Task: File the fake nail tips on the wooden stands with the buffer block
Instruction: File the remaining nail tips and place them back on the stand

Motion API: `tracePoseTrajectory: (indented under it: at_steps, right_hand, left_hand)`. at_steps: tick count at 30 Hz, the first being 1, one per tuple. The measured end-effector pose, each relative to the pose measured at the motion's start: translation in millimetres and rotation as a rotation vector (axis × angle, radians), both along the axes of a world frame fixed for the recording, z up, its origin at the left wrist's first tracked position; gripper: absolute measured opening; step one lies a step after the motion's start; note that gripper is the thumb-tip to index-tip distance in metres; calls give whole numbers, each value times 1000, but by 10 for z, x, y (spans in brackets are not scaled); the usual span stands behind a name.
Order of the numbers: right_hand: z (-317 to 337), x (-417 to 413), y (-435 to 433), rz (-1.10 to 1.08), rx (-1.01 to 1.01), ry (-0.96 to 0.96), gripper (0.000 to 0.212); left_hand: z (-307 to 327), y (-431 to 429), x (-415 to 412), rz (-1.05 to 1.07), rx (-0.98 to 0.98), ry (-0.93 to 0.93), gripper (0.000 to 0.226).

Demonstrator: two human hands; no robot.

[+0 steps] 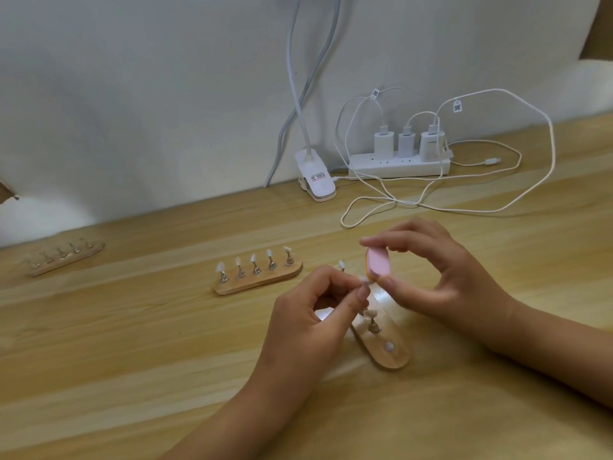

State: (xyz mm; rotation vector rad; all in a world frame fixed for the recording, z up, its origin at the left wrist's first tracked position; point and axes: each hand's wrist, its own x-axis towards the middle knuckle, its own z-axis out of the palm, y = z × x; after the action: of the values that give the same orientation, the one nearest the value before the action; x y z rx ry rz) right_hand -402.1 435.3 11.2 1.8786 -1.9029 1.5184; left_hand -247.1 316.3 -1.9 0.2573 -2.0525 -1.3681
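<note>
My right hand (441, 277) pinches a pink buffer block (378, 264) between thumb and fingers. Its lower end touches a clear nail tip (364, 279), which my left hand (318, 313) pinches on a small holder just above the near wooden stand (388, 343). That stand runs away from me and is partly hidden by both hands; one holder with a tip (373, 322) and one bare magnet spot (388, 346) show on it. A second wooden stand (258, 283) with several tipped holders lies left of centre. A third stand (63, 258) lies far left.
At the back by the wall stand a white clip lamp (315, 180) and a white power strip (401, 164) with three chargers. White cables (497, 207) loop over the wooden table (132, 360) behind my right hand.
</note>
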Motion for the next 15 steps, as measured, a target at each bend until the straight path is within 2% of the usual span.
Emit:
tracePoseTrajectory:
  at_steps: [3, 7, 11, 14, 15]
  right_hand:
    - [-30, 35, 21, 57, -18, 151, 39]
    - [-6, -2, 1, 21, 0, -24, 38]
    - [-44, 26, 14, 69, -10, 122, 39]
    - [-15, -9, 1, 16, -12, -21, 40]
    - [-4, 1, 0, 20, -12, -13, 40]
  left_hand:
    - [11, 13, 3, -11, -36, 4, 8]
    - [1, -6, 5, -4, 58, 14, 4]
    - [-8, -7, 5, -17, 47, 15, 3]
    - [-17, -19, 1, -4, 92, 17, 8]
    - [-18, -22, -3, -8, 94, 21, 7]
